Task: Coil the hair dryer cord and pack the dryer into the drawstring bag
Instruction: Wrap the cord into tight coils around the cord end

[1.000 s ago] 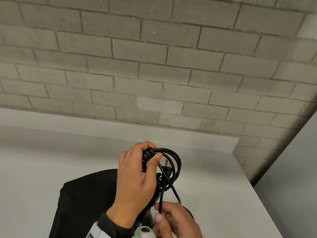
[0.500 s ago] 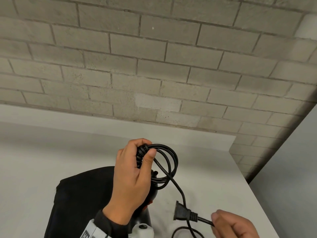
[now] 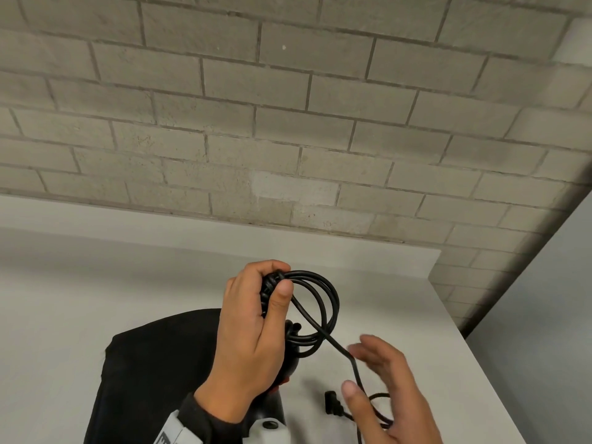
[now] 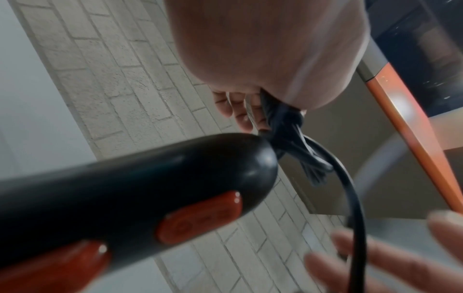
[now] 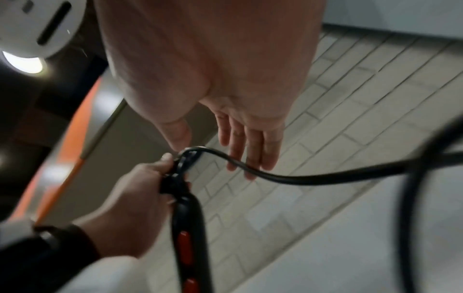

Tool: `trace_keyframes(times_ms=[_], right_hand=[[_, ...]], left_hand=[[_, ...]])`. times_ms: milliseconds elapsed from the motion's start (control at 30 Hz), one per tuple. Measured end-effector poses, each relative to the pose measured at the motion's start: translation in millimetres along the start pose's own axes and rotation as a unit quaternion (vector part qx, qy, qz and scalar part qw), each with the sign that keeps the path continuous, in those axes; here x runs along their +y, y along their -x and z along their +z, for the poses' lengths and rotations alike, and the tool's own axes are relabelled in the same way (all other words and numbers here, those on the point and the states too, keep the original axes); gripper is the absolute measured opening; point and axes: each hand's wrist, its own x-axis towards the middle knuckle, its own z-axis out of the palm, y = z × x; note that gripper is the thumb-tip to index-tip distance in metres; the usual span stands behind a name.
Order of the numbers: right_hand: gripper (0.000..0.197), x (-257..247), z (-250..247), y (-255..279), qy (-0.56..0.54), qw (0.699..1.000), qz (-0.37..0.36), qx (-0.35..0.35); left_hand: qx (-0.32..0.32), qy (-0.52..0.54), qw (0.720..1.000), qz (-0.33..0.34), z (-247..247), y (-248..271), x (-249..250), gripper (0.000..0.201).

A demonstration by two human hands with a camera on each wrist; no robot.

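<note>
My left hand (image 3: 275, 285) grips a bundle of black cord loops (image 3: 320, 310) above the end of the black hair dryer handle (image 3: 290, 368). The left wrist view shows that handle (image 4: 125, 188) with its red buttons (image 4: 200, 216). A loose length of cord (image 3: 339, 347) runs down from the coil past my right hand (image 3: 362, 370), which is open with straight fingers beside it. The plug (image 3: 331, 402) lies on the table by the right thumb. In the right wrist view, my right hand's fingers (image 5: 250, 142) are spread behind the cord (image 5: 300, 178). The black drawstring bag (image 3: 153, 373) lies flat under my left forearm.
The white table (image 3: 80, 299) ends at a brick wall (image 3: 288, 123) behind. Its right edge (image 3: 474, 347) drops off close to my right hand. A white wrist device (image 3: 272, 431) shows at the bottom edge.
My right hand let go of the cord near the plug and moved up-left to the hanging cord, fingers now straight. The plug dropped onto the table. The left hand keeps its grip on the coil.
</note>
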Motion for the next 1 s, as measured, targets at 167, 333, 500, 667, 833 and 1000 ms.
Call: trace_keyframes(times_ms=[167,333,500,667,833,1000], right_hand=[[0.039,-38.6,5.7,-16.4,0.038,0.996,-0.08,-0.014],[0.017,-54.3,-11.0,-47.1,0.133,0.957,-0.258,0.014],[0.013,-71.0,-21.3,-71.4,0.129,0.952,-0.278,-0.009],[0.012,-82.0,-23.1,-90.6,0.077,0.958,-0.271,-0.051],[0.008,-90.8,-18.9,-101.0,0.008,0.962,-0.259,-0.081],[0.007,-94.8,-10.1,-111.7,-0.05,0.969,-0.227,-0.086]], left_hand=[[-0.007,-0.014,1.0,0.027,-4.1,-0.8,-0.1,0.022],[-0.02,-0.01,0.998,0.057,-8.3,-2.6,1.6,0.033],[-0.024,0.016,0.999,0.033,-7.9,-3.2,6.6,0.05],[-0.022,0.01,0.999,0.033,-7.1,-4.0,7.0,0.046],[-0.041,0.012,0.998,0.046,-7.4,-6.3,7.1,0.035],[-0.06,0.011,0.995,0.077,-7.3,-7.0,8.3,0.023]])
